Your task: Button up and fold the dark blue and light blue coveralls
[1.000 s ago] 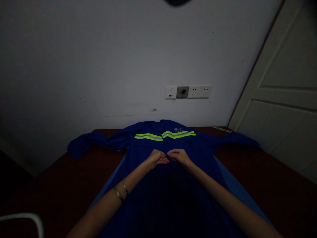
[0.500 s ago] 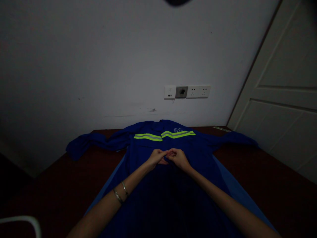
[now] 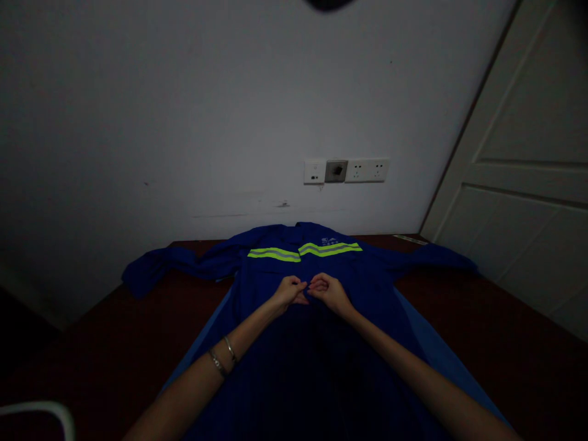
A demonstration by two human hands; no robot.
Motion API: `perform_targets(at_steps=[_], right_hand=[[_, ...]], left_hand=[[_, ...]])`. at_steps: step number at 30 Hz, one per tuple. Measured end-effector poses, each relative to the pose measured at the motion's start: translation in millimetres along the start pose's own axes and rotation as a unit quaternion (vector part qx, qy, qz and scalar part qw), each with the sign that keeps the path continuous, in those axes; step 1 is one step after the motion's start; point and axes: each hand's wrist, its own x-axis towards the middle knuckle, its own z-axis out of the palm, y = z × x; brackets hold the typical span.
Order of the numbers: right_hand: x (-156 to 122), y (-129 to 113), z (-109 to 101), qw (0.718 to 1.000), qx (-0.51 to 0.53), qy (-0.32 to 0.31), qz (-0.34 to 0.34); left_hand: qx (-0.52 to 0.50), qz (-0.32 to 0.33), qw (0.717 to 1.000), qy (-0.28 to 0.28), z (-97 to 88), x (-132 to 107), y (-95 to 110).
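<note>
A dark blue work jacket point(image 3: 271, 288) lies front up with its sleeves spread to both sides. Yellow-green reflective strips with a grey middle point(image 3: 329, 248) cross its chest, and small white print sits above the right strip. At the middle of the front, my left hand point(image 3: 291, 291) pinches the jacket's front edge. Just to its right, my right hand point(image 3: 327, 291) has its fingers curled and pinched on the cloth at the same opening. A narrow gap parts the fingertips. Any fastener between them is too small and dark to make out.
The jacket rests on a dark red-brown table point(image 3: 202, 245) with a lighter blue cloth point(image 3: 429, 337) beneath it. Behind stands a pale wall with a row of sockets point(image 3: 367, 171). A panelled door point(image 3: 519, 202) is at right, a white curved bar point(image 3: 50, 407) at lower left.
My fingertips, which were touching, have come slightly apart. The jacket lies as before.
</note>
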Motion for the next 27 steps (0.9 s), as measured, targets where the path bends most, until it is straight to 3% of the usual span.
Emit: perform_targets(at_steps=[12, 19, 27], right_hand=[[-1.8, -2.5, 1.4, 1.000, -0.020, -0.004, 0.000], [-0.4, -2.5, 0.2, 1.000, -0.016, -0.001, 0.003], [4.5, -6.1, -2.2, 0.983, -0.183, -0.010, -0.004]], left_hand=[[0.002, 0.015, 0.998, 0.065, 3.9, 1.8, -1.0], [-0.013, 0.017, 0.997, 0.077, 6.0, 0.0, 1.6], [0.019, 0.041, 0.997, 0.068, 7.1, 4.3, -4.4]])
